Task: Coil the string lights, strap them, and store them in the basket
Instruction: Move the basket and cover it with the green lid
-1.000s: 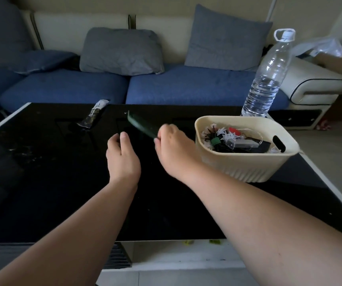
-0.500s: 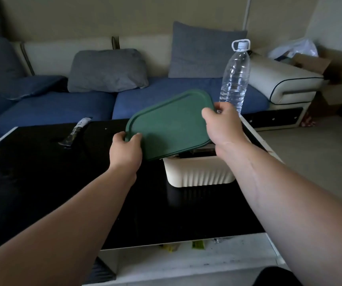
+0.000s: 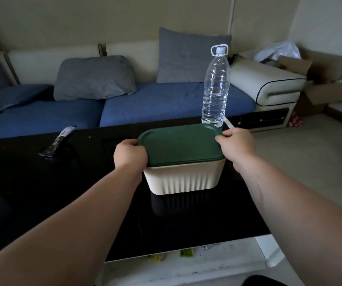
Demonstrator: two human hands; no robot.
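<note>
The left hand at nine o'clock and the right hand at three both grip the lid (fingers curled over its edge), I think to seat it level on the basket.

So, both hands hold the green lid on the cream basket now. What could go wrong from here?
1. The tall clear plastic water bottle stands close behind the right hand; lifting that hand carelessly may tip it.
2. The left hand and right hand grip the dark green plastic lid at opposite ends; uneven pressure may leave one side unseated on the cream ribbed plastic basket.
3. The glossy black table looks smooth; the basket might slide.
</note>
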